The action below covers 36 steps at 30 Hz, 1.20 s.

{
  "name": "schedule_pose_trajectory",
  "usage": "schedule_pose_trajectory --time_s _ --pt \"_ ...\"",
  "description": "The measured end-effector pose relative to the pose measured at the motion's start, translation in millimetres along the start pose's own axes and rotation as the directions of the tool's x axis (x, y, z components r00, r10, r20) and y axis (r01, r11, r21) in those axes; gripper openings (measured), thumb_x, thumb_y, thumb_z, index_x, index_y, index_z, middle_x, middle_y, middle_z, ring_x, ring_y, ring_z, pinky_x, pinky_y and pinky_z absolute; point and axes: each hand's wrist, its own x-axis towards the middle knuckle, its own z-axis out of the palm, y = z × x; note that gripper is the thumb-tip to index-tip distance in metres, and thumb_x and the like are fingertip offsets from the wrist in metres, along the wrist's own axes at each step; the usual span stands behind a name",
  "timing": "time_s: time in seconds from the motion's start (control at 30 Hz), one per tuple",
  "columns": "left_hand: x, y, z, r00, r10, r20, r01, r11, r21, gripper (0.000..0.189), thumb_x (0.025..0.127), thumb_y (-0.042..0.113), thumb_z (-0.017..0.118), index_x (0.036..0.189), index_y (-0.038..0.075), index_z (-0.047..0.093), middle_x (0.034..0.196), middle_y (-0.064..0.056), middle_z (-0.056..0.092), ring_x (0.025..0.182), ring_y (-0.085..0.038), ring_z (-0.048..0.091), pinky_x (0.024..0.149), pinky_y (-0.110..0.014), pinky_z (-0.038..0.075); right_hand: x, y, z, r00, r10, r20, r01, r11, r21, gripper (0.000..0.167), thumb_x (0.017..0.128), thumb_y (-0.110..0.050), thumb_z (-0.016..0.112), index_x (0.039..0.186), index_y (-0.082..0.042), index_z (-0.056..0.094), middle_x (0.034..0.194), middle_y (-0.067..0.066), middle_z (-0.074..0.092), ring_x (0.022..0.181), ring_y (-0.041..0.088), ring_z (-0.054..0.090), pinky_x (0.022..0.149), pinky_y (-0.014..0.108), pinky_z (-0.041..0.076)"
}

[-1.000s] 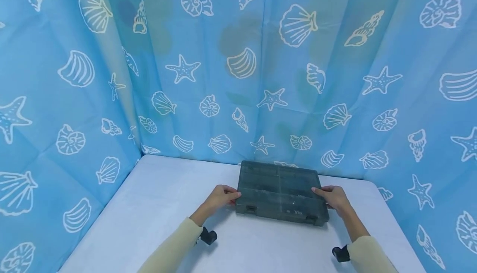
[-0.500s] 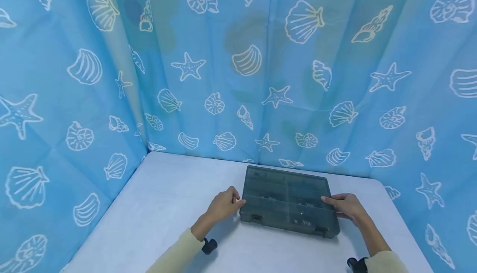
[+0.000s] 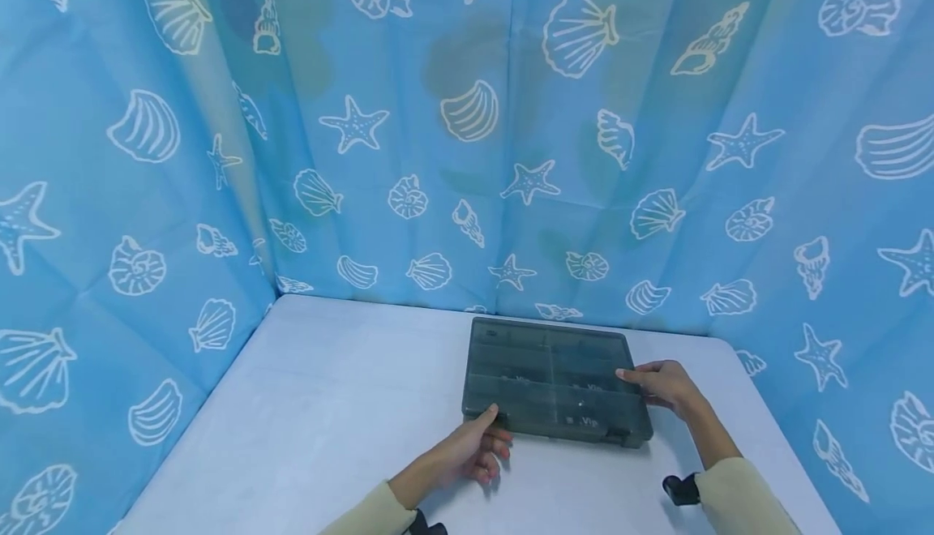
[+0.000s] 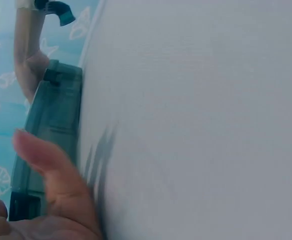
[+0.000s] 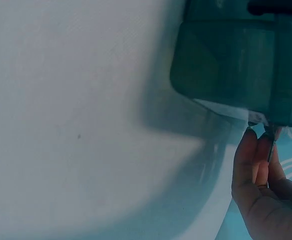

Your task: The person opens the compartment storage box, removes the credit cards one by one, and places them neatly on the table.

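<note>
A flat storage box [image 3: 525, 357] of see-through dark grey-green plastic lies on the table, its divided lid down and "Vip" lettering showing. My right hand [image 3: 667, 385] holds its right side, thumb on the lid's edge and fingers lower down; in the right wrist view the fingertips [image 5: 249, 137] meet the box's side [image 5: 221, 65]. By the left front latch is my left hand [image 3: 470, 450], thumb raised at the front edge and other fingers loosely bent below it. The left wrist view shows that thumb [image 4: 40, 152] overlapping the box front [image 4: 60, 107]. The right front latch [image 3: 617, 435] is uncovered.
A white table [image 3: 350, 405] carries the box near its far edge. Blue curtains [image 3: 409, 146] with white shell prints stand behind and at both sides. A small black camera [image 3: 682, 489] sits on the right wrist.
My left hand has left the box's left side and moved right and nearer to me, to the front left latch. The right hand keeps its hold on the right side.
</note>
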Motion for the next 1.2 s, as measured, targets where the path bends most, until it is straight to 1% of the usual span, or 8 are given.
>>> schedule_pose_trajectory --time_s 0.1,0.23,0.37,0.5,0.67,0.9,1.07,1.2 --pt "6.6 -4.8 3.5 0.998 0.018 -0.056 -0.023 0.996 -0.085 0.065 0.097 0.061 0.041 0.113 0.001 0.060 0.084 0.001 0.062 0.057 -0.007 0.056 0.050 -0.022 0.049 2.5 0 0 1.000 0.017 0.011 -0.017 1.000 0.003 0.096 0.077 -0.054 0.077 0.130 0.017 0.040 0.127 0.036 0.046 0.115 0.051 0.050 0.090 0.051 0.051" --pt "8.9 -7.3 11.6 0.993 0.049 -0.107 -0.067 0.983 -0.170 0.047 0.102 0.049 0.039 0.101 0.006 0.058 0.079 0.001 0.060 0.055 -0.008 0.055 0.050 -0.023 0.049 4.9 2 -1 0.999 0.026 0.024 -0.026 1.000 0.000 0.099 0.076 -0.056 0.077 0.131 0.016 0.039 0.128 0.036 0.044 0.117 0.051 0.049 0.092 0.052 0.050" --pt "8.8 -5.8 22.7 0.979 0.066 -0.193 -0.104 0.976 -0.191 0.038 0.103 0.040 0.036 0.090 0.010 0.055 0.070 0.000 0.056 0.053 -0.009 0.054 0.049 -0.024 0.050 6.6 4 0 0.999 0.029 0.039 -0.029 1.000 0.000 0.101 0.076 -0.057 0.077 0.132 0.017 0.038 0.129 0.037 0.043 0.118 0.052 0.047 0.092 0.052 0.050" --pt "11.2 -6.6 29.5 0.963 0.072 -0.260 -0.129 0.970 -0.207 0.034 0.102 0.034 0.035 0.085 0.010 0.053 0.068 0.000 0.054 0.053 -0.009 0.052 0.047 -0.024 0.050 6.9 3 1 0.998 0.035 0.058 -0.036 0.999 0.007 0.100 0.077 -0.055 0.077 0.133 0.017 0.038 0.131 0.037 0.043 0.120 0.052 0.046 0.091 0.052 0.050" --pt "13.0 -4.3 28.8 0.964 0.058 -0.258 -0.122 0.963 -0.241 0.030 0.098 0.032 0.038 0.084 0.011 0.054 0.073 0.001 0.054 0.056 -0.006 0.051 0.046 -0.020 0.048 6.8 1 -2 0.996 0.046 0.074 -0.047 0.999 0.015 0.099 0.078 -0.055 0.076 0.134 0.016 0.037 0.133 0.036 0.041 0.123 0.052 0.042 0.094 0.053 0.049" --pt "17.1 -2.0 25.4 0.974 0.047 -0.221 -0.103 0.962 -0.252 0.027 0.095 0.030 0.041 0.082 0.011 0.053 0.070 0.002 0.054 0.049 -0.002 0.040 0.040 -0.015 0.037 6.6 3 -9 0.995 0.043 0.086 -0.045 0.999 0.023 0.102 0.076 -0.057 0.077 0.135 0.016 0.036 0.134 0.035 0.041 0.123 0.051 0.042 0.094 0.053 0.048" --pt "19.5 -4.8 20.5 0.982 0.050 -0.182 -0.092 0.970 -0.226 0.030 0.093 0.033 0.042 0.086 0.010 0.060 0.068 0.004 0.057 0.047 -0.004 0.040 0.041 -0.017 0.039 5.0 1 -9 0.996 0.035 0.081 -0.036 0.999 0.019 0.099 0.078 -0.055 0.076 0.135 0.016 0.036 0.133 0.035 0.041 0.123 0.051 0.042 0.095 0.055 0.047" --pt "17.8 -7.0 18.2 0.980 0.049 -0.193 -0.097 0.964 -0.249 0.025 0.092 0.024 0.041 0.085 0.009 0.059 0.068 0.005 0.054 0.048 -0.003 0.038 0.041 -0.017 0.037 2.9 -2 -3 0.995 0.046 0.085 -0.049 0.998 0.031 0.095 0.080 -0.051 0.076 0.136 0.015 0.036 0.135 0.035 0.040 0.124 0.051 0.041 0.096 0.055 0.046"
